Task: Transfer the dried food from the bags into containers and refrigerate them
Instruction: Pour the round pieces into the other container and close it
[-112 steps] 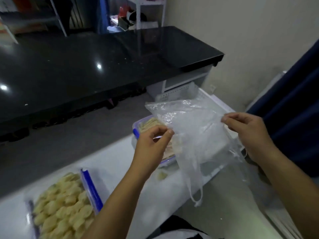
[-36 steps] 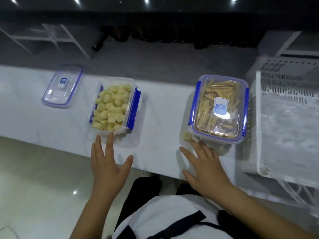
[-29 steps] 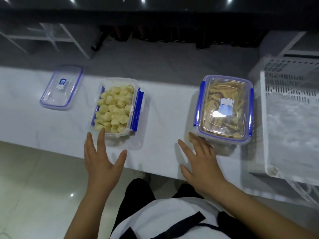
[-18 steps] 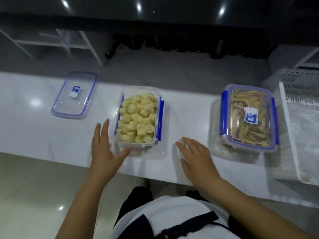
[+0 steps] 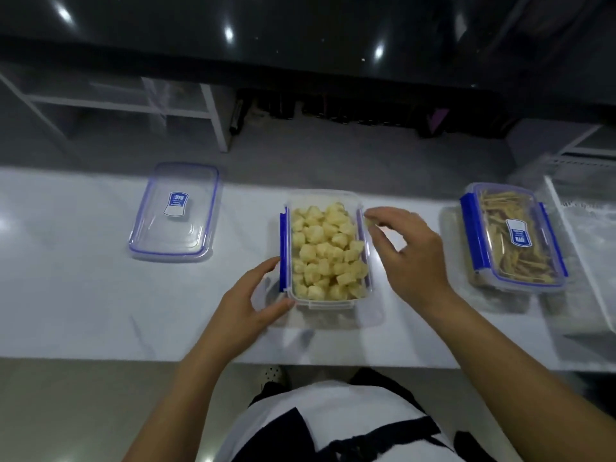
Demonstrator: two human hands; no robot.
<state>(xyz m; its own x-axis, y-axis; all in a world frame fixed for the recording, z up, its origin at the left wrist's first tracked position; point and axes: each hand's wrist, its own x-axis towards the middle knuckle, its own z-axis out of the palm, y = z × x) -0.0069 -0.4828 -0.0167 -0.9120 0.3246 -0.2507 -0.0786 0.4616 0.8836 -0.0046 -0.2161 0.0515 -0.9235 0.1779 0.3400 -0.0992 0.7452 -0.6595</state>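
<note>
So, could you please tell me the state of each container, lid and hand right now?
Middle container: open, full of pale chunks.
Right container: lid on, holding dried strips.
Loose lid: lying flat on counter, apart from both.
Left hand: grips middle container's near-left corner.
Right hand: pinches a food piece over its right rim.

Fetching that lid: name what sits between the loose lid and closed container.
Head view: the open container of pale chunks, the left hand gripping it, the right hand pinching a chunk.
</note>
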